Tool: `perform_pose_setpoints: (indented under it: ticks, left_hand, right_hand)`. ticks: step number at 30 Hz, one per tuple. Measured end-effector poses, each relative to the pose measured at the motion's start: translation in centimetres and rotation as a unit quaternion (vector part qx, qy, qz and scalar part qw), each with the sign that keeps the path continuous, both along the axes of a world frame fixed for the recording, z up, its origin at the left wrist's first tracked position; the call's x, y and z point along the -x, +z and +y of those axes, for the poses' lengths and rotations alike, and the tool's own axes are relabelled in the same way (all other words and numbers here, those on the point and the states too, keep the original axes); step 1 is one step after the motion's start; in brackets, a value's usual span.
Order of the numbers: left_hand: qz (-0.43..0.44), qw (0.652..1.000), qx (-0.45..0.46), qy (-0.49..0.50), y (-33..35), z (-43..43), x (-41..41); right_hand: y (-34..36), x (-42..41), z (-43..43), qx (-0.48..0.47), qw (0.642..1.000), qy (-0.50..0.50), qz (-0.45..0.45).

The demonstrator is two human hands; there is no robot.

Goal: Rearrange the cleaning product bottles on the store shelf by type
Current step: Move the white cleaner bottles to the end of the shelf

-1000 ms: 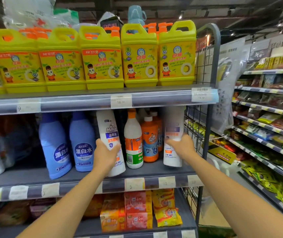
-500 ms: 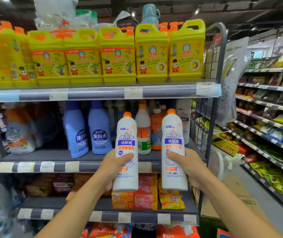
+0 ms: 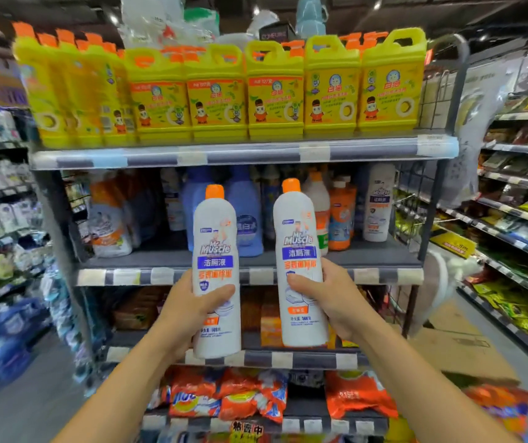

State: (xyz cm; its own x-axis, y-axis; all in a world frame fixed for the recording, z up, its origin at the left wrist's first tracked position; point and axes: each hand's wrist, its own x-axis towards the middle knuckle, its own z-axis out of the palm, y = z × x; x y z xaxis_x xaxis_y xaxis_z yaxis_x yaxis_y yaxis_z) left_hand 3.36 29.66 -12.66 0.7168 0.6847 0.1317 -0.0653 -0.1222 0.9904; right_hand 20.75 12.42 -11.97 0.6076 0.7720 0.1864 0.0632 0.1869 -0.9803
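The left hand [image 3: 189, 310] is wrapped around a white bottle [image 3: 216, 266] with an orange cap. Just beside it, the right hand [image 3: 329, 298] grips a second white bottle [image 3: 299, 260] the same. Both are held up in front of the middle shelf [image 3: 249, 276], where one more matching bottle [image 3: 378, 203] stands near the right edge

We saw a grey shelf rack [image 3: 243, 153] with price tags along its edges. On its top shelf stood a row of yellow detergent jugs [image 3: 275, 94]. The second shelf [image 3: 381, 255] carried blue bleach bottles [image 3: 246, 212], an orange bottle [image 3: 341, 215], a white Mr Muscle bottle [image 3: 379, 203] and a refill pouch [image 3: 107, 219]. Lower down lay orange packets [image 3: 224, 398].
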Motion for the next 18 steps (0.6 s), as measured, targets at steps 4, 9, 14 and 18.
perform_pose_setpoints:
  ticks: [4, 9, 14, 18]
  left_hand:
    - [-0.003, 0.999, -0.024, 0.023, -1.1, 2.3, 5.0]
    - [-0.002, 0.993, 0.029, 0.113, -3.0, 4.8, 8.8]
    - [0.013, 0.988, 0.057, 0.145, -2.8, 7.8, 9.9]
    - [0.014, 0.982, 0.051, 0.179, -2.1, 9.7, 9.6]
  right_hand:
    - [-1.4, 4.4, 2.6, 0.001, 1.0, 0.003, 0.006]
    - [-3.1, 7.7, 6.0, 0.028, 0.999, 0.033, 0.025]
    - [-2.6, 8.0, 10.4, 0.045, 0.997, 0.059, 0.022]
    - [-1.6, 7.6, 13.9, 0.042, 0.994, 0.098, 0.031]
